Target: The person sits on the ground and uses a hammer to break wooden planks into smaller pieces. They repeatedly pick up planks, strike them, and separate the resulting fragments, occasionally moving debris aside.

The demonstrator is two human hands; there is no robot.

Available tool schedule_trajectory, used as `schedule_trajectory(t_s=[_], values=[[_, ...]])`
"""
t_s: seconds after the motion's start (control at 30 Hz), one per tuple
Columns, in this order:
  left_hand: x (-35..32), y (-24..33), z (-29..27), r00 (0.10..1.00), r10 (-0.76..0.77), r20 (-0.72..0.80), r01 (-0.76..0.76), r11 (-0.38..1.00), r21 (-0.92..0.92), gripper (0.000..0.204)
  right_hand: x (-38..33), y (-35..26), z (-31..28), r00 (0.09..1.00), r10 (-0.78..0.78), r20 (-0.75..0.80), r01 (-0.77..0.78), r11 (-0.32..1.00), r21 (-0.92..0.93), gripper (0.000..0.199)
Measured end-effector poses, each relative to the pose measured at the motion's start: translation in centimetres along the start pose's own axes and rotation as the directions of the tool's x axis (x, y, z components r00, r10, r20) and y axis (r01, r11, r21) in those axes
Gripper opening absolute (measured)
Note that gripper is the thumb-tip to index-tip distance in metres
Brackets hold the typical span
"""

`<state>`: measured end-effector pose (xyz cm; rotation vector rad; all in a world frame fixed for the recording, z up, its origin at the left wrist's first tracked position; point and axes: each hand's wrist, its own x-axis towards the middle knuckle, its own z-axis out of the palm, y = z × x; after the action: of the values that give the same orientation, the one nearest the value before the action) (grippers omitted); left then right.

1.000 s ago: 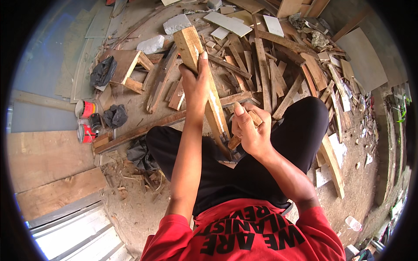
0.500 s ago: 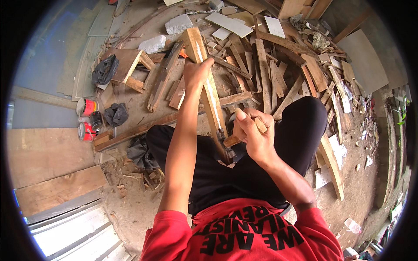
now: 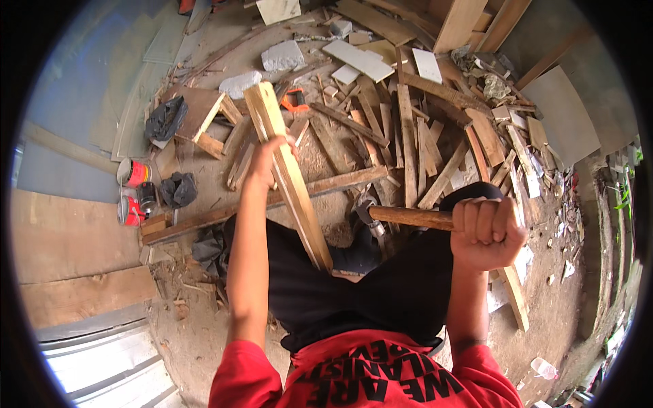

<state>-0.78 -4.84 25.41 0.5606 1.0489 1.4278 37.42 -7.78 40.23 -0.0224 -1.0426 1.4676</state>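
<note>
My left hand [image 3: 264,163] is wrapped round the upper part of a long wooden beam [image 3: 299,197]. The beam slants between my legs, its lower end near my lap, and a pale strip runs along its side. In my closed right hand [image 3: 488,231] is a hammer [image 3: 411,216], gripped at the end of its wooden handle. The handle lies nearly level, and the dark metal head points left, apart from the beam. My right hand is out over my right knee.
Beyond my legs lies a heap of wood offcuts [image 3: 408,143], with an orange handle [image 3: 295,100] near the beam's top. Paint cans [image 3: 134,173] and black plastic bags [image 3: 179,190] stand at left. A long plank [image 3: 340,181] crosses the floor before me.
The hammer has come away from the beam's lower end as my right hand moved right. My left hand and the beam have shifted left and the beam has turned, baring the orange handle.
</note>
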Motion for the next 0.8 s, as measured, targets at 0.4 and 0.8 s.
schedule_trajectory(t_s=[0.4, 0.8], values=[[-8.5, -2.1, 14.4, 0.928, 0.279, 0.247, -0.29, 0.957, 0.006, 0.055, 3.4, -0.9, -1.6, 0.98, -0.193, 0.045, 0.192, 0.981, 0.019, 0.029], [-6.9, -3.5, 12.2, 0.929, 0.303, 0.212, -0.223, 0.916, -0.332, 0.062, 0.9, 2.2, -1.9, 0.998, 0.05, -0.033, -0.06, 0.88, -0.47, 0.036]])
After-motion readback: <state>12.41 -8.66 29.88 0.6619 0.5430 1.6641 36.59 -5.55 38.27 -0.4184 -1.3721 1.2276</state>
